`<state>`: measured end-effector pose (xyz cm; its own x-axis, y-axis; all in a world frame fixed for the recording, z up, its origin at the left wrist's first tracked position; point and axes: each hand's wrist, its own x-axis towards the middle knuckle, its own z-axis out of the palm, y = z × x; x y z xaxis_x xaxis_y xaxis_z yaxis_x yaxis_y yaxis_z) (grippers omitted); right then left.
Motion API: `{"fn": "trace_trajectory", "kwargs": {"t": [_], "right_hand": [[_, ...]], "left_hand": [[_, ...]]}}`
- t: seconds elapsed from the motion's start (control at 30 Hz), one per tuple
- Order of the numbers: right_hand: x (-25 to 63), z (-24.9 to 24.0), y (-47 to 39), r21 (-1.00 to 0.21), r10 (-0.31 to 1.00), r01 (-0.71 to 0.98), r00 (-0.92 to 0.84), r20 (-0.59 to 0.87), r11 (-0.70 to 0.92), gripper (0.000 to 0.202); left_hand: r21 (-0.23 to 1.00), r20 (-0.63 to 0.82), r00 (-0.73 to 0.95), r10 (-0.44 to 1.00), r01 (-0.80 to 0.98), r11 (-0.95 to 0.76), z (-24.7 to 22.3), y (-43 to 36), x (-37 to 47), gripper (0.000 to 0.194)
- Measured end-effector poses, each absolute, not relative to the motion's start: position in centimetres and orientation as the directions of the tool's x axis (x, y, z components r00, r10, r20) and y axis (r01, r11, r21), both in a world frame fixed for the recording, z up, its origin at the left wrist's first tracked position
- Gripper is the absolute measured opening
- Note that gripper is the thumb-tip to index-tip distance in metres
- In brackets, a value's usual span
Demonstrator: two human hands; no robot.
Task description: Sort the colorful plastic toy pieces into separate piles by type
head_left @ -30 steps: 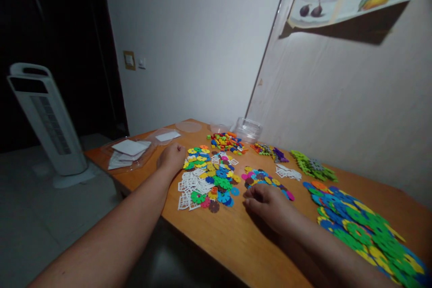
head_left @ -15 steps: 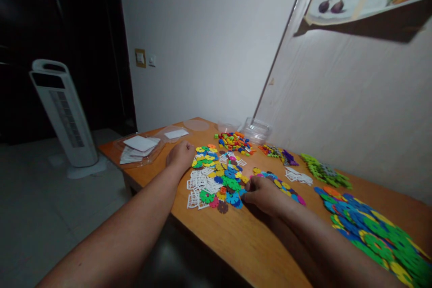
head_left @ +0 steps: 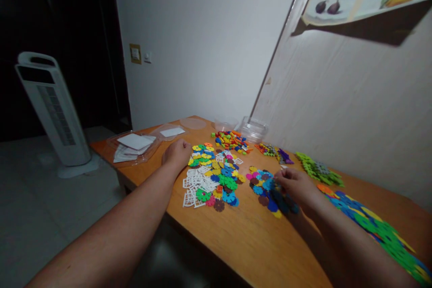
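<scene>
My left hand (head_left: 177, 154) rests curled on the wooden table, beside a mixed pile of round notched plastic discs (head_left: 229, 182); what it holds, if anything, is hidden. White window-shaped pieces (head_left: 200, 181) lie at that pile's near left side. Above a second group of discs (head_left: 259, 180), my right hand (head_left: 290, 181) has its fingers pinched together. A blue disc seems to be at its fingertips, but blur and shadow leave this unclear.
Small colourful blocks (head_left: 231, 140) and clear plastic boxes (head_left: 253, 129) are by the wall. Papers in a clear tray (head_left: 135, 144) lie at the left. Green pieces (head_left: 317, 168) and large discs (head_left: 374, 225) spread along the right. A tower fan (head_left: 54, 108) stands on the floor.
My right hand has moved right, from the edge of the mixed pile to above the second disc group. My left hand stays in its place on the table. The view has shifted slightly.
</scene>
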<state>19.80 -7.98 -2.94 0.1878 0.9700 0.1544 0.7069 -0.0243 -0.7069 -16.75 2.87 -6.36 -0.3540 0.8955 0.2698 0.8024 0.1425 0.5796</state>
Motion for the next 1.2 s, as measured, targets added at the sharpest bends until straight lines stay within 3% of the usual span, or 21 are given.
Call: {"fn": "trace_trajectory", "kwargs": {"t": [0.13,0.23,0.4,0.53,0.67,0.83,1.07,1.2], "right_hand": [[20.0,-2.8,-8.1,-0.675,0.966,0.738,0.179,0.186,-0.006,0.015],[17.6,-2.8,-8.0,-0.629,0.986,0.774,0.038,0.162,0.073,0.014],[13.6,-2.8,-6.9,-0.395,0.981,0.898,-0.168,0.098,0.193,0.019],[12.3,-2.8,-6.1,-0.25,0.98,0.947,-0.192,0.059,0.201,0.021],[11.9,-2.9,-6.0,-0.183,0.982,0.965,-0.185,0.039,0.189,0.022],[12.6,-2.3,-6.5,-0.177,0.988,0.973,-0.135,0.077,0.146,0.029],[18.6,-1.4,-6.7,-0.287,0.998,0.958,0.027,0.063,-0.007,0.039],[21.0,-1.6,-7.0,-0.291,0.981,0.952,0.142,0.135,-0.097,0.035]], "left_hand": [[0.572,0.274,-0.344,0.898,0.809,0.135,-6.5,3.0,-16.8,0.029],[0.576,0.266,-0.347,0.899,0.806,0.141,-6.6,3.0,-16.8,0.029],[0.58,0.271,-0.347,0.898,0.803,0.135,-6.8,3.2,-16.9,0.029],[0.578,0.28,-0.341,0.897,0.806,0.127,-6.7,3.1,-16.8,0.029],[0.569,0.274,-0.334,0.902,0.813,0.128,-6.5,2.8,-16.6,0.028],[0.562,0.274,-0.325,0.905,0.818,0.123,-6.5,2.7,-16.6,0.027],[0.575,0.268,-0.333,0.904,0.808,0.128,-6.3,2.6,-16.5,0.028],[0.569,0.266,-0.328,0.906,0.813,0.127,-6.1,2.4,-16.4,0.026]]}}
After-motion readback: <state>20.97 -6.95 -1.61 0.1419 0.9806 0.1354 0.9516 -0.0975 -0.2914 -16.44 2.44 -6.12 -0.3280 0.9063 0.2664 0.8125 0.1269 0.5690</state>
